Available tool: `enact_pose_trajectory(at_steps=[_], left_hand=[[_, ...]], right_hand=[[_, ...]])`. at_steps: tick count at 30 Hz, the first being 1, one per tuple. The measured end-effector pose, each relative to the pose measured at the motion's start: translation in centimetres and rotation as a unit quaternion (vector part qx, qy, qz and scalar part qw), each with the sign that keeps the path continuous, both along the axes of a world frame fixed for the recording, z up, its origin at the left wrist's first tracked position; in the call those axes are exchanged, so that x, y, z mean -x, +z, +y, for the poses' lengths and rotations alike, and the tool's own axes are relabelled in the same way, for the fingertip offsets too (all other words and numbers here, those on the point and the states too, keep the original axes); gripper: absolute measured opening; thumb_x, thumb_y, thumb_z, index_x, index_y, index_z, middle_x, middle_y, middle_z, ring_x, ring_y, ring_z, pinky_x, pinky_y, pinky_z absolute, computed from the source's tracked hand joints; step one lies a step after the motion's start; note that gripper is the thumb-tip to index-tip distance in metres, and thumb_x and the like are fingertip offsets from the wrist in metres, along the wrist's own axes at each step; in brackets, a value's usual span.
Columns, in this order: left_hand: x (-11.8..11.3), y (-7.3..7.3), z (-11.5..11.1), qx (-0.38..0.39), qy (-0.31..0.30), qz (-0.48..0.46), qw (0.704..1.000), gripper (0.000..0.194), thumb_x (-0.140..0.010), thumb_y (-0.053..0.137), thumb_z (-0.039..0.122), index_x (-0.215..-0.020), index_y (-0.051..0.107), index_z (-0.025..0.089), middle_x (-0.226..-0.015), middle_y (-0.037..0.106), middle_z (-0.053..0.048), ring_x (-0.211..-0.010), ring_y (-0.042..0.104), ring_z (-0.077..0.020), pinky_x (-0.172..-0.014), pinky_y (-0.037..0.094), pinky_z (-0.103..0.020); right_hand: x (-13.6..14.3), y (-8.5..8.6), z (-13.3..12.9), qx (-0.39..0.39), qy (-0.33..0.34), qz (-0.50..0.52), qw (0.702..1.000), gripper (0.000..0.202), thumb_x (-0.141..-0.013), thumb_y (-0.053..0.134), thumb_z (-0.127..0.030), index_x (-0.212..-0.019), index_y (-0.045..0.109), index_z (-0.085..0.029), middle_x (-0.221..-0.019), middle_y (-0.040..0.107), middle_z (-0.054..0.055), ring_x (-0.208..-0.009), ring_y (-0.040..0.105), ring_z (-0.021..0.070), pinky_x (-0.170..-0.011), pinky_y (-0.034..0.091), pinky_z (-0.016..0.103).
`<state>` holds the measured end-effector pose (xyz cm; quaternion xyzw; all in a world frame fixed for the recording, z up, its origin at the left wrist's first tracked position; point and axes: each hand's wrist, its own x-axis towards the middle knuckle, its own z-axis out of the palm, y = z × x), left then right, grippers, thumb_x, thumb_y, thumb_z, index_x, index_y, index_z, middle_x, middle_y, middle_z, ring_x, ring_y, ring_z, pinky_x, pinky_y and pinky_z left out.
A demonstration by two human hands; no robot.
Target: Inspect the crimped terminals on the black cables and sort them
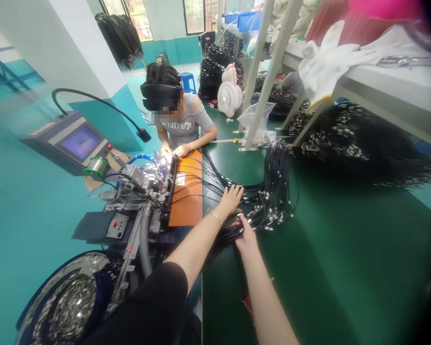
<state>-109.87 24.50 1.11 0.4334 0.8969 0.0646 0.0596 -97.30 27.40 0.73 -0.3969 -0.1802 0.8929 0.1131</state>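
Black cables (276,175) with small silvery ends lie in a long curved bundle on the green table (345,268). My left hand (231,199) rests on the cables near the table's left edge, palm down, its fingers spread. Just to the right and nearer to me, my right hand (245,235) is wrapped round the near part of the bundle, thumb on top. Several single cables run left from the bundle across an orange board (188,211) to a machine (143,184).
A person (181,120) works with both hands at the machine's far end. Left stand a control box with a screen (79,142) and a round feeder bowl (72,302). A white fan (230,98), shelf posts (269,72) and more cable bundles (345,139) are at the back and right.
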Motion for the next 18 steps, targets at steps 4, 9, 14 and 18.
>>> enact_pose_trajectory(at_steps=[4,9,14,18], left_hand=[[0.6,-2.6,1.4,-0.019,0.022,0.021,0.999,0.086,-0.087,0.052,0.058,-0.152,0.020,0.012,-0.158,0.017,-0.017,-0.147,0.010,-0.0327,-0.117,0.009,-0.056],[1.3,-3.7,1.7,-0.036,0.034,0.045,0.998,0.081,-0.090,0.040,0.065,-0.154,0.017,0.021,-0.161,0.011,-0.008,-0.149,0.001,-0.0273,-0.119,-0.001,-0.054],[2.0,-4.3,2.2,-0.031,0.051,0.047,0.997,0.077,-0.090,0.033,0.069,-0.153,0.022,0.027,-0.161,0.013,-0.006,-0.148,0.006,-0.0282,-0.118,0.005,-0.057],[2.0,-4.5,2.4,-0.030,0.062,0.047,0.997,0.076,-0.090,0.030,0.070,-0.153,0.022,0.028,-0.161,0.012,-0.005,-0.148,0.007,-0.0273,-0.117,0.007,-0.057]], right_hand=[[-1.0,0.6,0.7,0.020,0.016,0.029,0.999,0.012,-0.084,0.068,-0.017,-0.095,0.063,-0.015,-0.085,0.067,0.000,-0.052,0.051,0.0041,-0.054,0.051,0.019],[-1.9,0.7,1.3,0.048,0.031,0.061,0.996,0.029,-0.071,0.079,-0.024,-0.097,0.065,-0.022,-0.070,0.064,-0.007,-0.057,0.058,0.0076,-0.061,0.055,0.023],[-2.7,1.9,1.9,0.049,0.009,0.087,0.995,0.028,-0.070,0.081,-0.030,-0.082,0.057,-0.022,-0.067,0.059,-0.008,-0.076,0.066,0.0124,-0.071,0.057,0.029],[-4.8,5.5,5.0,0.053,-0.027,0.132,0.990,0.030,-0.073,0.078,-0.031,-0.087,0.055,-0.020,-0.053,0.037,-0.013,-0.043,0.044,0.0002,-0.048,0.046,0.013]])
